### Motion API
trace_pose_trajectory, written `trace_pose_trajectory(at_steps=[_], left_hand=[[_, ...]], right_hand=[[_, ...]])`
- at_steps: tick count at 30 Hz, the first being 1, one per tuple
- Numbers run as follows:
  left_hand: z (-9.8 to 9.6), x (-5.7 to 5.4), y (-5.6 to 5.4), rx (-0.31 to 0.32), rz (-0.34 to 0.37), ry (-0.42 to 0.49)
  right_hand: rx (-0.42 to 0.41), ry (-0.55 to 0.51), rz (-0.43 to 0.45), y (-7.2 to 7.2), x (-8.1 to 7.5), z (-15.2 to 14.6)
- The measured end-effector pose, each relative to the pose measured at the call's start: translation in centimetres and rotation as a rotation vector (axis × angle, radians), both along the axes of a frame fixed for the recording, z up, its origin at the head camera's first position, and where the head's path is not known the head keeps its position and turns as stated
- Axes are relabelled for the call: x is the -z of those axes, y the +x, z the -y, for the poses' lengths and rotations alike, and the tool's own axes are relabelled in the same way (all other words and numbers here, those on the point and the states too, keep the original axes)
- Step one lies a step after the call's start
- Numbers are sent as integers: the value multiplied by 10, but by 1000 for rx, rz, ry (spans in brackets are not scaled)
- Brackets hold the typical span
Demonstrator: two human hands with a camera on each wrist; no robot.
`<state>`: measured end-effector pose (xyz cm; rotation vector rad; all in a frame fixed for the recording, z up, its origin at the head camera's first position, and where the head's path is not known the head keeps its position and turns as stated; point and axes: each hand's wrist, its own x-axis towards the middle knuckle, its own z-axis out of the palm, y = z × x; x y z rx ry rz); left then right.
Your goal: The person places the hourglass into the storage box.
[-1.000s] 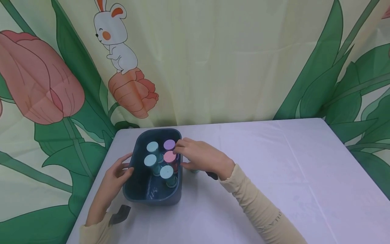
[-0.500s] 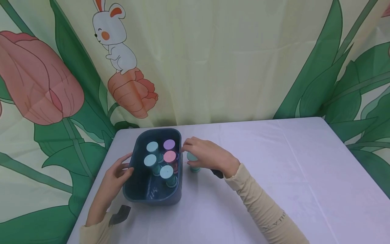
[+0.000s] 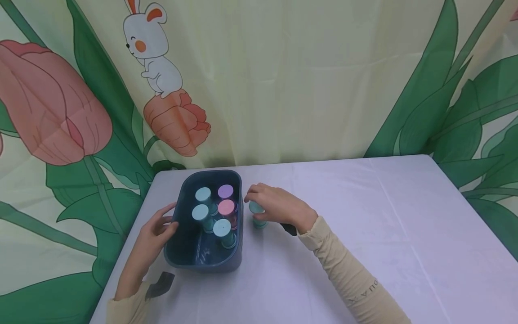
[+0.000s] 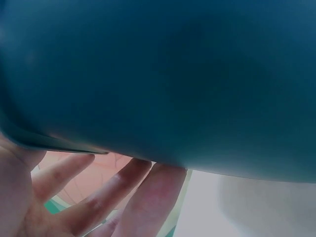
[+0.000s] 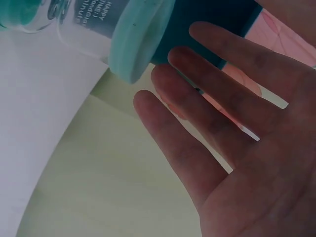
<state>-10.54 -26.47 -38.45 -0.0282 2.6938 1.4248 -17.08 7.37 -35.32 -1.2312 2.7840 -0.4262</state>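
A dark blue plastic bin (image 3: 180, 249) stands at the left of the table, with upright sand timers inside. Three have pale teal caps, such as the front one (image 3: 222, 228); one cap is pink (image 3: 226, 207) and another purple (image 3: 225, 191). My left hand (image 3: 147, 243) rests against the bin's left side, fingertips at its outer wall in the left wrist view. Just right of the bin, another teal-capped sand timer (image 3: 256, 208) stands on the table, partly hidden by my right hand (image 3: 279, 204). In the right wrist view those fingers are spread and hold nothing, beside the timer's cap (image 5: 138, 42).
A white cloth covers the table (image 3: 344, 234), stretching away to the right. Behind its far edge hangs a curtain (image 3: 303, 99) printed with tulips, leaves and a rabbit on a carrot.
My right hand has moved right, from over the bin's right rim to the sand timer outside it, bringing that timer's cap into view. The left hand stays at the bin.
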Motion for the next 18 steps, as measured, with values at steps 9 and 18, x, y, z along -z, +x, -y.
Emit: trace_pose_trajectory(at_steps=[9, 18], left_hand=[[-1, -1, -1, 3, -3, -3], [0, -1, 0, 0, 3, -11]], right_hand=[[13, 18, 31, -3, 5, 0], [18, -3, 46, -5, 11, 0]])
